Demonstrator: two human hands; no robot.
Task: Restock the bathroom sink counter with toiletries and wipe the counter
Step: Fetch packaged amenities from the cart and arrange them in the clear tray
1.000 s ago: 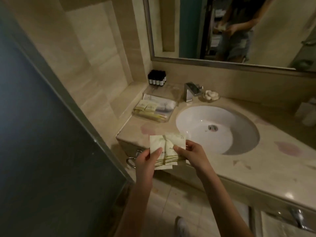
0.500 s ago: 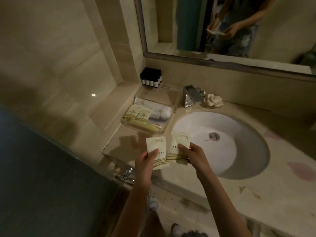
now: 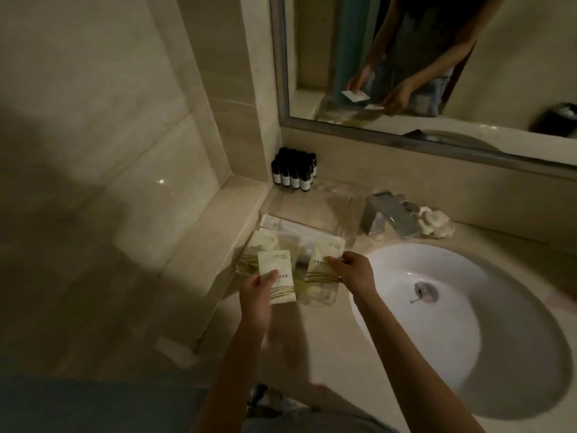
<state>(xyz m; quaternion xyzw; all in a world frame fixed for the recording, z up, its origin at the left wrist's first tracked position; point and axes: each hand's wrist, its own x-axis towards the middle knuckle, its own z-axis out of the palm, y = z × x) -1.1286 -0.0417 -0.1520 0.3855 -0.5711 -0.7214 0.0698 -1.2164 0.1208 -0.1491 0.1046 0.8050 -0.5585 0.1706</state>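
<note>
My left hand (image 3: 259, 284) pinches a pale toiletry packet (image 3: 279, 276) with gold stripes, thumb on its face. My right hand (image 3: 352, 271) pinches a second matching packet (image 3: 324, 260) by its right edge. Both packets hover over a clear tray (image 3: 343, 239) on the beige counter (image 3: 312, 354), left of the sink. Similar packets (image 3: 262, 245) and a long white wrapped item (image 3: 287, 226) lie in the tray.
The white oval basin (image 3: 452, 323) takes up the right. A chrome faucet (image 3: 387, 218) and a soap dish (image 3: 437, 225) stand behind it. Several small dark bottles (image 3: 293, 171) cluster in the back corner. A mirror (image 3: 437, 57) hangs above; a tiled ledge (image 3: 215, 232) borders the left.
I have stepped closer to the counter. The two packets, held together a second ago, are now apart, one in each hand, and have moved forward over the tray.
</note>
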